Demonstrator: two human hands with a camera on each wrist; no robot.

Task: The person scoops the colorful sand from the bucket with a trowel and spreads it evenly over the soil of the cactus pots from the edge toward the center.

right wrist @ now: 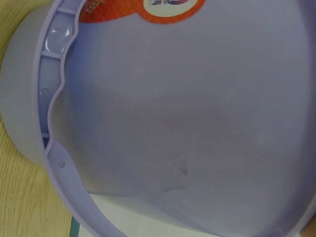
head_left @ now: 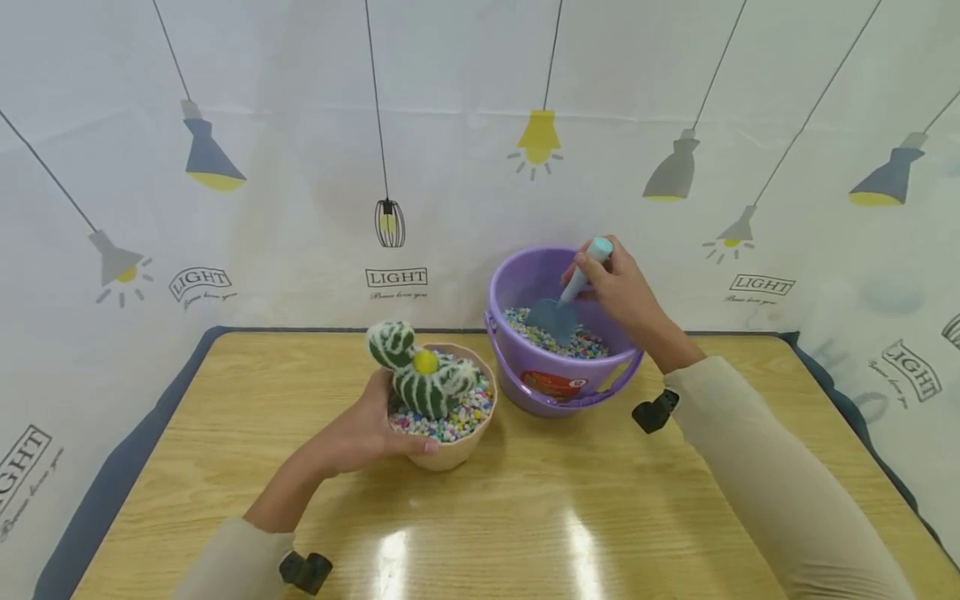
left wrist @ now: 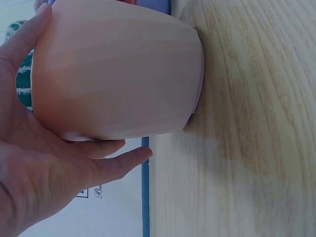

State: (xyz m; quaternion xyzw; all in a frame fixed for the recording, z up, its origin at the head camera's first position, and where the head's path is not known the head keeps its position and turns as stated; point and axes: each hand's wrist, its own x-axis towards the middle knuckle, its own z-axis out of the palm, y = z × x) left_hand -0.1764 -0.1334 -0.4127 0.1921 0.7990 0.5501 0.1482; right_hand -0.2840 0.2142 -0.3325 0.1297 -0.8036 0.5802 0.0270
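Note:
My left hand (head_left: 363, 429) holds a pale peach flowerpot (head_left: 453, 455) on the table, thumb across its near side. In the left wrist view the thumb is at the pot's rim and the other fingers lie along its side. A striped green toy cactus (head_left: 426, 392) with a yellow ball stands in colourful pebbles (head_left: 468, 417) filling the pot. Over the purple bucket (head_left: 510, 367), my right hand (head_left: 624, 292) grips the light blue handle of a small trowel (head_left: 576, 283). Its blade rests in the bucket's pebbles (head_left: 528, 332), partly covered by them. The right wrist view shows only the bucket's outside.
The bucket's handle (right wrist: 54, 89) hangs down along its front. Both containers stand side by side on a wood-grain table (head_left: 300, 367), pot at left. Behind it hangs a white cloth (head_left: 300, 167) printed with lamps.

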